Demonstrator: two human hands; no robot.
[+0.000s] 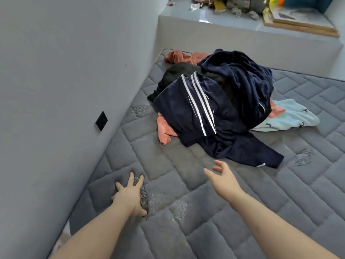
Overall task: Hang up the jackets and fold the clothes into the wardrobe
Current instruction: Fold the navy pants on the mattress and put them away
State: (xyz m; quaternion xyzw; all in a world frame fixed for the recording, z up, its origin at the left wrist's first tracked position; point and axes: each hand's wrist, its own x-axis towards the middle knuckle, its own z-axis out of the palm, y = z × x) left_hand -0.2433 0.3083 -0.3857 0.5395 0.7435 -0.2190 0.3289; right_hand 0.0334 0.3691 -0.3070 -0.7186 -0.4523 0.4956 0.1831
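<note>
At mid-frame, our right hand, fingers spread and holding nothing, nears the navy striped jacket; left hand lies flat on the mattress. Tugging one sleeve could drag the tangled pile along.

Left hand flat on grey quilted mattress, fingers spread, pressing near the wall. Right hand in the air above the mattress, fingers loosely apart, holding nothing, just short of the clothes pile. Pile: navy striped track garment on top, navy jacket, black item, orange cloth, light blue piece at right edge. Cluttered ledge behind.
</note>
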